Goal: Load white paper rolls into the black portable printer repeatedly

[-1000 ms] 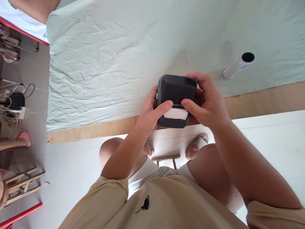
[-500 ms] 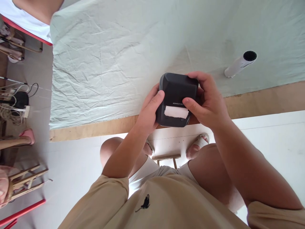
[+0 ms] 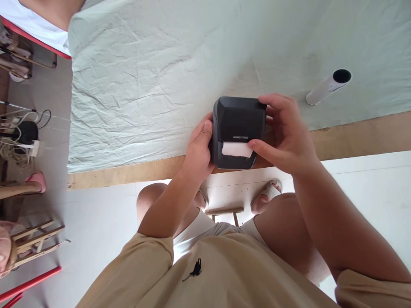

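Note:
A black label printer (image 3: 240,119) with a white paper strip (image 3: 237,149) sticking out of its front slot is held up over the table's near edge. My left hand (image 3: 201,147) grips its left side, thumb along the edge and the other fingers mostly hidden beneath. On the right side, my right hand (image 3: 285,137) is wrapped loosely round the printer. Its index finger touches the upper right corner, and the thumb tip lies at the right end of the paper strip. The remaining right fingers are partly hidden behind the printer.
A pale green cloth (image 3: 144,85) covers the wooden table (image 3: 128,175). A white tube with a dark opening (image 3: 327,87) stands on it to the right. Another person's arm (image 3: 58,10) shows at upper left. Cables (image 3: 19,132) and a wooden stool (image 3: 35,241) lie left.
My left thumb has slid off the printer's top face to its left edge. My right hand has shifted slightly right, its thumb now nearer the printer's right side.

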Motion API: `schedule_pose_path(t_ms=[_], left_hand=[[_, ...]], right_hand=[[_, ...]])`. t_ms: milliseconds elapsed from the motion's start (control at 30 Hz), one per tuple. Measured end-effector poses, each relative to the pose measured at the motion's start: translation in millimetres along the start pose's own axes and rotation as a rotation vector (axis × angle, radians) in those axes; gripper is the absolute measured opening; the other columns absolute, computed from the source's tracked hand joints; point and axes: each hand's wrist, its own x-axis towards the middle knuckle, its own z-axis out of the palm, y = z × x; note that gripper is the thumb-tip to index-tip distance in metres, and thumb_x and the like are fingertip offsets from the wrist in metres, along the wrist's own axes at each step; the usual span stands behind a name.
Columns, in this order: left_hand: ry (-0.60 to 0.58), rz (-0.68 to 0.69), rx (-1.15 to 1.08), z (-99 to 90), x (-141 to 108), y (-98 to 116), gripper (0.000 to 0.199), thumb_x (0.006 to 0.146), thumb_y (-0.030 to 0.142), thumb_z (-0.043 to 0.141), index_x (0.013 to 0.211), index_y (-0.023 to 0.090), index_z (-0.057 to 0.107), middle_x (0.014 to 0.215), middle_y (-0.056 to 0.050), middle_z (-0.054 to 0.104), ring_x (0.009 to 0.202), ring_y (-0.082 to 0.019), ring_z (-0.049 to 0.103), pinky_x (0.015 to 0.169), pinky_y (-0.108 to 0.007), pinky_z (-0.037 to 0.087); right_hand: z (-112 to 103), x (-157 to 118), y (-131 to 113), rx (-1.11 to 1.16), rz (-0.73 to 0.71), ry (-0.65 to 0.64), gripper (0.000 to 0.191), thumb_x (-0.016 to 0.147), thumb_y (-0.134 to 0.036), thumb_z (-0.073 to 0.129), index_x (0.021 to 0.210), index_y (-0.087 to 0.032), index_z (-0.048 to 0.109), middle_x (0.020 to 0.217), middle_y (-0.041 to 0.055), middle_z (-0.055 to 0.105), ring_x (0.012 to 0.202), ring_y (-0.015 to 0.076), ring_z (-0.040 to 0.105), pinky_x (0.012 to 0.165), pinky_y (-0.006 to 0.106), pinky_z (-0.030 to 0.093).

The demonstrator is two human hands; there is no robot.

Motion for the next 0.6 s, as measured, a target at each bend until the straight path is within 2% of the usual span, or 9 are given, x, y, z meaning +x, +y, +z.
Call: schedule_pose_path(t_ms=[33,100,167,200,267,333,400,467,600], left_hand=[[-0.002,0.005,-0.003,0.2,0,0,0.038,0.102,0.063,0.083,0.109,0.026,0.078,0.123,-0.006,0.09,0.158,-0.037,0.071,0.123,-0.051,0.069],[-0.005,0.009,-0.026,-0.1,0,-1,0.035,0.104,0.06,0.082,0.111,0.026,0.079,0.127,-0.005,0.09,0.159,-0.036,0.071,0.123,-0.049,0.069],[-0.006,-0.002,-0.047,-0.9,1,-3,0.031,0.106,0.057,0.081,0.111,0.026,0.079,0.125,-0.003,0.09,0.157,-0.034,0.072,0.122,-0.048,0.07],[-0.011,-0.012,-0.054,-1.1,1,-4,0.03,0.107,0.055,0.08,0.111,0.026,0.079,0.124,-0.003,0.09,0.156,-0.034,0.074,0.121,-0.047,0.07],[-0.022,-0.023,-0.064,-0.7,2,-4,0.029,0.108,0.054,0.079,0.109,0.026,0.078,0.121,-0.003,0.091,0.151,-0.033,0.077,0.12,-0.046,0.07],[-0.028,-0.031,-0.079,0.8,3,-4,0.03,0.107,0.055,0.08,0.106,0.026,0.077,0.117,-0.003,0.091,0.143,-0.033,0.082,0.117,-0.046,0.071],[-0.042,-0.053,-0.093,2.6,2,-2,0.033,0.105,0.058,0.08,0.109,0.026,0.079,0.114,-0.004,0.091,0.135,-0.034,0.085,0.114,-0.048,0.073],[-0.085,-0.076,-0.081,3.2,0,1,0.038,0.103,0.059,0.084,0.119,0.026,0.08,0.114,-0.005,0.091,0.132,-0.036,0.086,0.109,-0.051,0.074],[-0.161,-0.085,-0.01,0.1,-6,6,0.044,0.1,0.055,0.09,0.132,0.027,0.078,0.119,-0.007,0.09,0.129,-0.041,0.086,0.095,-0.048,0.075]], right_hand=[[-1,1,0,-0.03,-0.047,0.025,0.077,0.079,-0.066,0.099,0.147,-0.04,0.077,0.138,0.007,0.076,0.118,0.0323,0.079,0.101,0.056,0.073],[-2,2,-5,-0.09,-0.129,0.094,0.069,0.08,-0.065,0.1,0.14,-0.038,0.08,0.105,0.0027,0.077,0.089,0.0265,0.075,0.081,0.05,0.07],[-1,4,-16,-0.109,-0.131,0.159,0.048,0.09,-0.061,0.096,0.129,-0.037,0.082,0.078,-0.0034,0.066,0.061,0.0193,0.061,0.057,0.041,0.056],[1,6,-22,-0.095,-0.131,0.201,0.036,0.096,-0.06,0.092,0.121,-0.037,0.082,0.071,-0.005,0.062,0.055,0.0172,0.057,0.049,0.037,0.048],[5,9,-34,-0.052,-0.163,0.309,0.026,0.103,-0.058,0.085,0.107,-0.035,0.077,0.07,-0.0045,0.063,0.054,0.0168,0.062,0.042,0.033,0.039],[6,13,-43,-0.059,-0.212,0.383,0.026,0.103,-0.055,0.085,0.098,-0.033,0.072,0.078,-0.0029,0.068,0.062,0.0183,0.071,0.043,0.033,0.041],[3,17,-47,-0.171,-0.221,0.324,0.019,0.104,-0.044,0.082,0.094,-0.033,0.071,0.084,-0.0026,0.074,0.062,0.0177,0.069,0.049,0.036,0.047],[-2,20,-47,-0.36,-0.192,0.164,0.014,0.106,-0.035,0.075,0.092,-0.033,0.074,0.08,-0.0026,0.075,0.059,0.0171,0.062,0.055,0.038,0.049],[-10,28,-41,-0.556,-0.119,-0.138,0.007,0.1,-0.041,0.078,0.1,-0.034,0.08,0.067,-0.0017,0.062,0.061,0.0198,0.055,0.064,0.038,0.049]])
